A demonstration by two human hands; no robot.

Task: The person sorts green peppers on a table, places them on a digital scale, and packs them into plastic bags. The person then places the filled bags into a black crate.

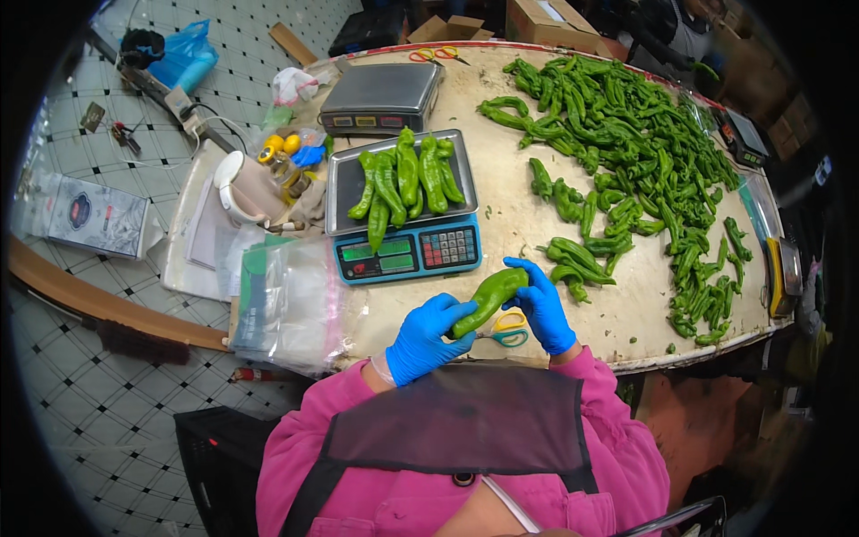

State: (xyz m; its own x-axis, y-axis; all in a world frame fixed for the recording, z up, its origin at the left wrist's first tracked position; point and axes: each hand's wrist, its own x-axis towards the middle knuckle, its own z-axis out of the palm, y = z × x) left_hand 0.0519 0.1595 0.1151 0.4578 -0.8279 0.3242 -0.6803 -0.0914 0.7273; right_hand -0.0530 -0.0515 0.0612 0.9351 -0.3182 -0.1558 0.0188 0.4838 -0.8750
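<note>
A long green pepper [494, 295] is held between my two blue-gloved hands above the near edge of the table. My left hand [424, 338] is closed round its lower left end, while my right hand [542, 309] grips its upper right end with thumb and fingers. Under the pepper lie scissors [512, 329] with yellow and teal handles, partly covered. Ahead and to the left stands a blue digital scale [361, 268]; several green peppers [408, 174] rest on its metal tray, one tip hanging over the front edge. A small group of peppers [577, 259] lies right of my right hand.
A large heap of green peppers [617, 125] spreads over the table's right side. Clear plastic bags [300, 304] lie at the near left. Another scale [380, 98] stands behind the blue one, red-handled scissors [438, 55] beyond it. A person [676, 36] is at the far right.
</note>
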